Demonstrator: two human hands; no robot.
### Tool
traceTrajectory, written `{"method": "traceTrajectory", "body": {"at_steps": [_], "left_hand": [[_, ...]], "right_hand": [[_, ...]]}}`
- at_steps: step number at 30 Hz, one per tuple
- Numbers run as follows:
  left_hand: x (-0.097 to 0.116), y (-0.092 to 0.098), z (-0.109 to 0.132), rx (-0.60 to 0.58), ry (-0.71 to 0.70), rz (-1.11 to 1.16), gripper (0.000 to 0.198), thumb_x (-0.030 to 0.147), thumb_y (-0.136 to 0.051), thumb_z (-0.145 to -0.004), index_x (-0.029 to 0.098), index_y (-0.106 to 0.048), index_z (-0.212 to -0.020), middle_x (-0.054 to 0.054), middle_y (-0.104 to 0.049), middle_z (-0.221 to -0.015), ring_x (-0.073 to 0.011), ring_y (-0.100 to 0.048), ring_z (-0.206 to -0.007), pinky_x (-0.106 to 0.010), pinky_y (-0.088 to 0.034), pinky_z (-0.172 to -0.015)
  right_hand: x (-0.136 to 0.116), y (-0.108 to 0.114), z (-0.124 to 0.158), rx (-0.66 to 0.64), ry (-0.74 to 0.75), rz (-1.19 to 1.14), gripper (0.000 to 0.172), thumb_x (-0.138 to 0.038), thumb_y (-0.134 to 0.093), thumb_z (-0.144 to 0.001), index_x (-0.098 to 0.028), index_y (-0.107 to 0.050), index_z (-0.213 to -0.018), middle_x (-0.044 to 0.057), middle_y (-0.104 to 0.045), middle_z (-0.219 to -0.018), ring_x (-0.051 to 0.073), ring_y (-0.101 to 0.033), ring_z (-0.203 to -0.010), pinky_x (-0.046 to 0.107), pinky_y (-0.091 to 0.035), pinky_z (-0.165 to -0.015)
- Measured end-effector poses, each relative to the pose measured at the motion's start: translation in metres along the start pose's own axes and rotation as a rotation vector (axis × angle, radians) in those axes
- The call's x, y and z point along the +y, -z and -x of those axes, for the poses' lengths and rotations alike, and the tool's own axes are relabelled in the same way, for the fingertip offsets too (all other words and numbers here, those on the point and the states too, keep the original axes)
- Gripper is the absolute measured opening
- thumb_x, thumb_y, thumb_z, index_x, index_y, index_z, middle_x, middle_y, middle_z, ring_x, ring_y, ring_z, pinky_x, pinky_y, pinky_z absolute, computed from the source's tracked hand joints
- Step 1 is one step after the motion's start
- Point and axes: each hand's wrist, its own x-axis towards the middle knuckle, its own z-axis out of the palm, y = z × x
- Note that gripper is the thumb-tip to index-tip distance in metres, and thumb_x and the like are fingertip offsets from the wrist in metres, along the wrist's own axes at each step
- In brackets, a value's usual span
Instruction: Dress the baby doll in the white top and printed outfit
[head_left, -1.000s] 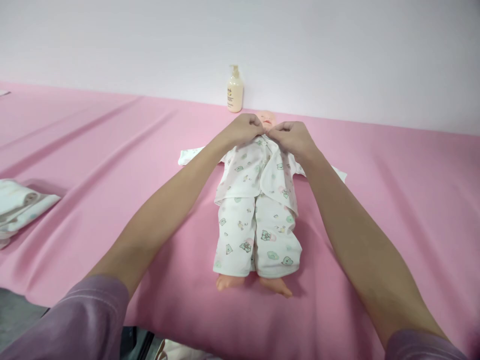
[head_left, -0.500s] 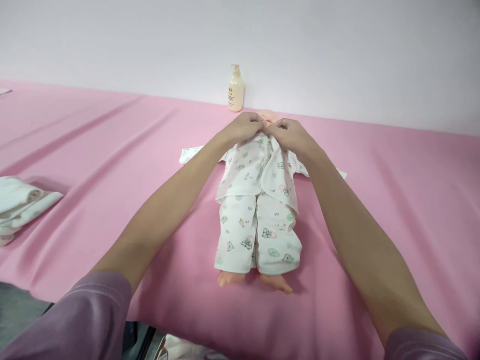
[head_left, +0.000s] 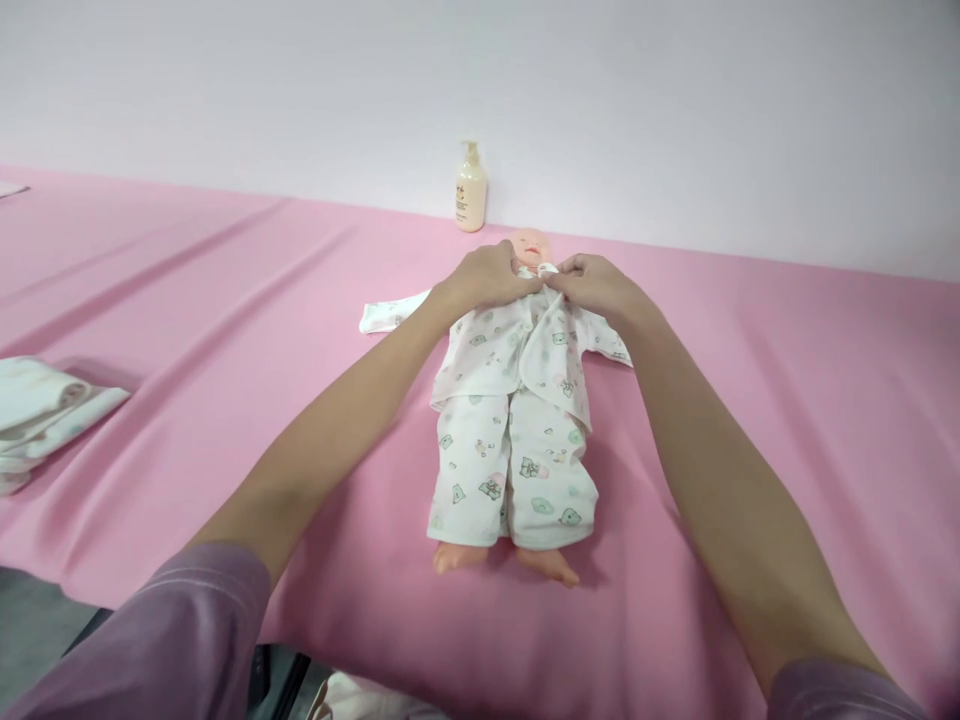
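Note:
A baby doll (head_left: pixel 530 246) lies on its back, feet toward me, dressed in a white printed jacket (head_left: pixel 487 350) and matching trousers (head_left: pixel 471 470). Its bare feet stick out below the hems. My left hand (head_left: pixel 491 275) pinches the jacket at the doll's neck. Close beside it, my right hand (head_left: pixel 596 283) also pinches the jacket's front edge near the collar. The jacket's lower front hangs slightly apart over the trousers. Both sleeves are spread out sideways; my right forearm covers the end of one. Exactly what lies between my fingertips is too small to make out.
A cream pump bottle (head_left: pixel 471 190) stands behind the doll against the white wall (head_left: pixel 675 120). Folded printed cloth (head_left: pixel 45 410) lies at the left on the pink sheet (head_left: pixel 225 350). Beneath the sheet's front edge, some pale cloth (head_left: pixel 375 698) shows.
Both hands have come slightly down and toward me from the doll's chin to the collar. More of the doll's head now shows, and the view has shifted a little.

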Motion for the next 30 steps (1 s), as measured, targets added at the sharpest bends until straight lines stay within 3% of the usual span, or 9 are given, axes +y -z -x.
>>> {"method": "traceTrajectory", "body": {"at_steps": [3,6,11,15,18,23,27,30], "left_hand": [[0.003,-0.001,-0.001,0.037,-0.037,-0.108,0.041,0.044,-0.081,-0.087,0.023,-0.049,-0.074,-0.007,-0.06,-0.078,-0.0277,-0.062,-0.087,-0.034,-0.037,-0.075],[-0.005,0.015,0.002,0.036,-0.004,-0.116,0.043,0.041,-0.072,-0.093,0.024,-0.043,-0.068,-0.005,-0.054,-0.07,-0.0245,-0.057,-0.077,-0.036,-0.035,-0.072],[-0.057,0.067,0.011,-0.037,0.246,-0.084,0.041,0.042,-0.065,-0.101,0.023,-0.049,-0.069,-0.005,-0.061,-0.073,-0.0191,-0.054,-0.074,-0.037,-0.039,-0.075],[-0.097,0.087,0.016,-0.068,0.339,-0.104,0.027,0.036,-0.067,-0.102,0.021,-0.063,-0.08,-0.005,-0.065,-0.078,-0.0199,-0.059,-0.085,-0.038,-0.044,-0.084],[-0.108,0.085,0.026,-0.027,0.326,-0.126,0.021,0.043,-0.071,-0.097,0.022,-0.066,-0.098,-0.005,-0.073,-0.097,-0.0248,-0.062,-0.101,-0.039,-0.045,-0.092],[-0.11,0.069,0.079,0.139,0.083,-0.269,0.044,0.058,-0.068,-0.09,0.027,-0.062,-0.122,-0.012,-0.071,-0.13,-0.0372,-0.058,-0.125,-0.049,-0.048,-0.104],[-0.104,0.055,0.131,0.154,-0.06,-0.334,0.044,0.059,-0.065,-0.093,0.028,-0.059,-0.123,-0.013,-0.067,-0.134,-0.0385,-0.057,-0.128,-0.053,-0.047,-0.112],[-0.099,0.047,0.154,0.071,-0.092,-0.344,0.044,0.065,-0.067,-0.093,0.027,-0.055,-0.112,-0.013,-0.069,-0.125,-0.0371,-0.061,-0.115,-0.053,-0.05,-0.104]], "right_hand": [[0.001,-0.007,0.003,0.061,0.037,-0.017,0.026,-0.041,-0.084,-0.095,-0.02,-0.069,-0.099,0.006,-0.075,-0.093,0.02,-0.067,-0.086,0.031,-0.052,-0.081],[0.014,0.006,0.008,0.109,0.033,-0.007,0.029,-0.043,-0.082,-0.096,-0.02,-0.069,-0.107,0.009,-0.077,-0.107,0.021,-0.07,-0.094,0.03,-0.054,-0.084],[0.062,0.061,0.008,0.135,-0.164,0.054,0.025,-0.035,-0.085,-0.093,-0.02,-0.072,-0.108,0.012,-0.079,-0.119,0.022,-0.073,-0.094,0.034,-0.056,-0.085],[0.089,0.074,0.009,0.063,-0.294,0.047,0.014,-0.029,-0.083,-0.094,-0.019,-0.074,-0.099,0.011,-0.079,-0.118,0.019,-0.072,-0.088,0.031,-0.056,-0.082],[0.098,0.063,0.018,0.085,-0.268,0.118,0.019,-0.034,-0.081,-0.093,-0.021,-0.074,-0.105,0.009,-0.08,-0.117,0.02,-0.071,-0.084,0.034,-0.055,-0.079],[0.112,0.049,0.061,0.258,-0.079,0.298,0.046,-0.052,-0.079,-0.088,-0.025,-0.065,-0.123,0.01,-0.076,-0.118,0.031,-0.072,-0.105,0.044,-0.055,-0.094],[0.116,0.039,0.111,0.335,0.112,0.383,0.053,-0.055,-0.074,-0.086,-0.027,-0.059,-0.129,0.014,-0.071,-0.123,0.037,-0.068,-0.115,0.051,-0.054,-0.098],[0.114,0.024,0.141,0.243,0.181,0.407,0.051,-0.063,-0.072,-0.088,-0.028,-0.057,-0.122,0.014,-0.071,-0.116,0.038,-0.068,-0.111,0.053,-0.054,-0.096]]}}
